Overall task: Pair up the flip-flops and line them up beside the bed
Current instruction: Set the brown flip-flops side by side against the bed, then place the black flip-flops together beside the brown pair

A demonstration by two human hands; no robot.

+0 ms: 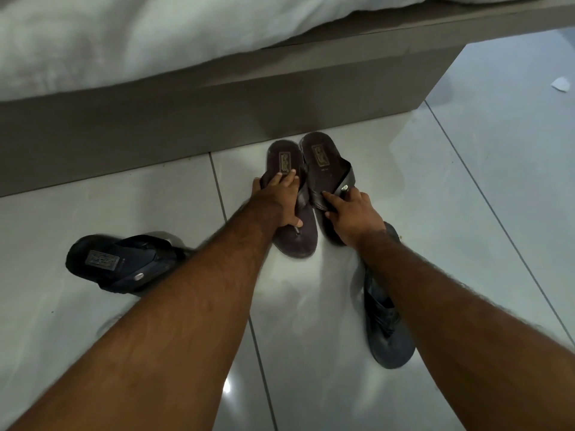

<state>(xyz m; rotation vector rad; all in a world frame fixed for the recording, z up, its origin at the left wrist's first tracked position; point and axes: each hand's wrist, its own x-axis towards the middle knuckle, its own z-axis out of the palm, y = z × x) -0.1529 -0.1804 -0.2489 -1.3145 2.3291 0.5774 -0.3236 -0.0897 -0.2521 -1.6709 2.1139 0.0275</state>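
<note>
Here we see two brown flip-flops side by side on the tiled floor (466, 181), heels toward the bed base (186, 119) and just short of it. The left brown flip-flop (287, 194) lies flat, its inner edge touching its partner. Our left hand (280, 202) rests spread over its middle, thumb hooked round the edge on the side away from the partner and fingertips (292, 173) pressing on the insole; it is a loose, open hold rather than a closed fist. The right brown flip-flop (325, 172) sits tilted, its strap with a small metal buckle lifted. Our right hand (353, 213) lies on that strap and the toe end, index finger stretched along the insole, the other fingers curled over the edge; how firmly it grips we cannot tell.

Two darker flip-flops remain apart from each other. One dark flip-flop (121, 264) lies farther from the bed base, off to the left of the brown pair, partly under our left forearm. The other dark flip-flop (389, 331) lies under our right forearm, farther still from the bed base. A white duvet (124, 35) hangs over the bed base's top edge.
</note>
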